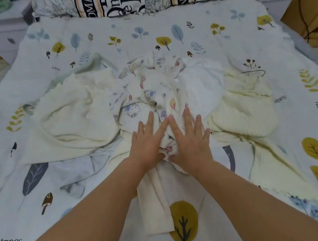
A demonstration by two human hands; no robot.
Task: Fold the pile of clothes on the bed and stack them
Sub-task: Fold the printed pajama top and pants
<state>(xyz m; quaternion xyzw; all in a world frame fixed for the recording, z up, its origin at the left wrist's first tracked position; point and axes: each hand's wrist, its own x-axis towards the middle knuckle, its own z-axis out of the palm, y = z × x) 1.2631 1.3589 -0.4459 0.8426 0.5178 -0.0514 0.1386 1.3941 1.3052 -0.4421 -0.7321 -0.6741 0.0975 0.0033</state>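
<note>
Bed (49,237) with leaf-and-tree print cover fills the view; pile of clothes (157,93) lies unfolded across its middle; far left of the pile a cream knit garment (72,119) spread rumpled, a pale green piece (90,63) poking out behind it; below it a light blue-grey garment (77,172) crumpled flat on the cover; centre, a cartoon-print garment (151,86) bunched on top of the heap; left hand (146,143) fingers straight and spread wide, palm down, pressing on the cartoon-print garment, holding nothing; a cream sleeve or strip (154,198) runs from under both hands toward the near bed edge; right hand (190,136) just beside the left, index fingers nearly touching, also flat and spread, pressing on the same bunched fabric; right of it a white garment (199,85) against a second cream knit piece (240,110); two printed pillows (115,0) at the headboard end; brown cardboard-like object (311,18) at far right off the bed.
</note>
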